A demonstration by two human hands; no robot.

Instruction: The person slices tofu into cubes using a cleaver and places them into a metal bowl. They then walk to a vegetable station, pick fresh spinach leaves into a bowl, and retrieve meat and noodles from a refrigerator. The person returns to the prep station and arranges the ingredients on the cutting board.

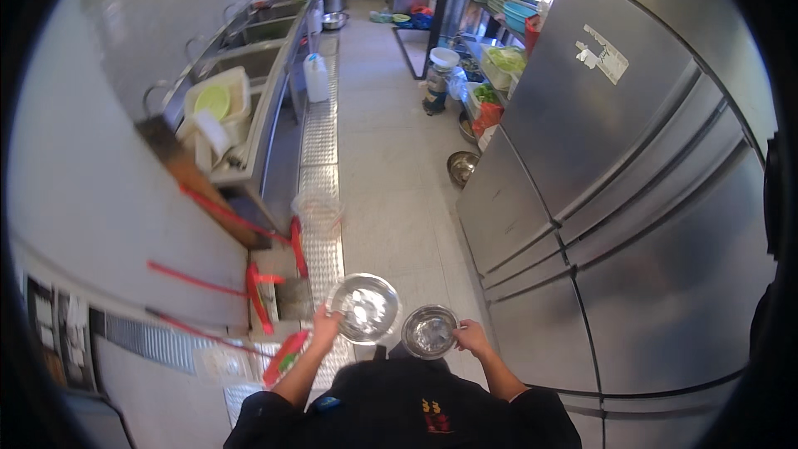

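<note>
A wide, shiny stainless steel basin (pixel 366 310) is gripped at its left rim by my left hand (pixel 325 326). Beside it, a smaller stainless steel bowl (pixel 429 332) is held at its right rim by my right hand (pixel 472 338). Both vessels are in front of my body at waist height, apart from each other, their hollow sides facing up toward me. I see no food in either one; bright glare covers part of the basin's inside.
A row of steel sinks (pixel 265 31) runs along the left wall, above a metal floor grating (pixel 320 137). Red-handled floor tools (pixel 255 296) lean at lower left. Steel refrigerators (pixel 598 106) line the right. A metal bowl (pixel 462 167) and a jar (pixel 439 84) stand on the floor.
</note>
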